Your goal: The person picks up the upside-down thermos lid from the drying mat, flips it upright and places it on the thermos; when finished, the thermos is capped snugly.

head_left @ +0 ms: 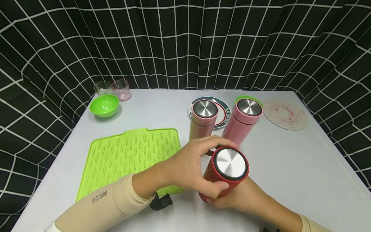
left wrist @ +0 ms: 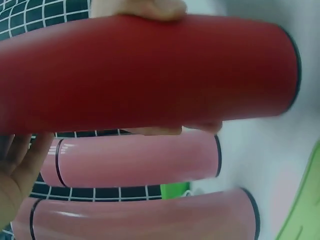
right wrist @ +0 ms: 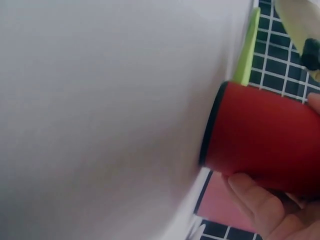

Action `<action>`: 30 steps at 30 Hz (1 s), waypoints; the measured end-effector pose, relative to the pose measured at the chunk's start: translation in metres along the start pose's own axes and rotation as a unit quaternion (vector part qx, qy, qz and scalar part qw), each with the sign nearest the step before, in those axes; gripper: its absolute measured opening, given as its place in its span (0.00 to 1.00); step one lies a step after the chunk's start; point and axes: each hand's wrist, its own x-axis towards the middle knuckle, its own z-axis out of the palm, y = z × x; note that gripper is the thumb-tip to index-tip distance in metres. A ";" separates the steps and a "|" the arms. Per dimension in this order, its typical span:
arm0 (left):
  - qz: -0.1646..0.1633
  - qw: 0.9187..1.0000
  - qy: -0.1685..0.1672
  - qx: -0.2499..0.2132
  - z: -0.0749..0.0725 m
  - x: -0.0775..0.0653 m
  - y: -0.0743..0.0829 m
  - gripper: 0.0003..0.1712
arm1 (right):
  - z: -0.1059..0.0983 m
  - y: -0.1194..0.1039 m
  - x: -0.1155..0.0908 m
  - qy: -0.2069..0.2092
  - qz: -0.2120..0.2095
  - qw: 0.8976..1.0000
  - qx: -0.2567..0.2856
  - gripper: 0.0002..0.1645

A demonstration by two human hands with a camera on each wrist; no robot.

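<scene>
A red thermos bottle [head_left: 214, 175] with a brushed-steel lid top [head_left: 231, 163] is between both hands in the head view. My left hand [head_left: 192, 164] grips it near the lid, thumb on the near side and fingers around the far side. Lower down, my right hand [head_left: 246, 196] holds the body; its thumb and fingers show around the red bottle [right wrist: 270, 135] in the right wrist view. Whether the base touches the table cannot be told. Just beyond stand two pink thermos bottles, a left one [head_left: 201, 124] and a right one [head_left: 240, 124], both with steel lids.
A green ridged mat [head_left: 127, 154] lies left of the hands. At the far left are a green bowl [head_left: 104, 106] and two glasses, one pinkish [head_left: 121, 90]. Behind the pink bottles sit a patterned plate [head_left: 224, 111] and a green-rimmed item [head_left: 248, 97]. A round printed mat [head_left: 287, 114] lies far right.
</scene>
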 end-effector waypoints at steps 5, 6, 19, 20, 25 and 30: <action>-0.009 1.000 0.012 0.010 0.001 0.001 -0.001 0.41 | 0.000 0.000 -0.001 0.003 0.010 1.000 -0.005 0.27; -0.005 1.000 0.009 0.007 0.000 0.002 -0.001 0.40 | 0.000 0.000 -0.001 0.003 0.019 1.000 -0.003 0.28; 0.061 0.997 0.012 0.055 0.004 0.004 -0.002 0.39 | -0.005 -0.001 0.000 -0.016 0.025 1.000 -0.006 0.23; 0.066 0.996 0.009 0.055 0.004 0.004 -0.002 0.41 | -0.005 0.000 0.000 -0.019 0.017 1.000 -0.006 0.23; 0.025 0.998 0.026 0.056 0.007 0.001 -0.001 0.45 | -0.006 0.001 -0.002 -0.020 0.015 1.000 -0.009 0.26; 0.039 0.999 0.002 0.014 0.002 0.005 -0.004 0.39 | -0.006 0.004 0.000 -0.030 0.006 0.999 0.044 0.26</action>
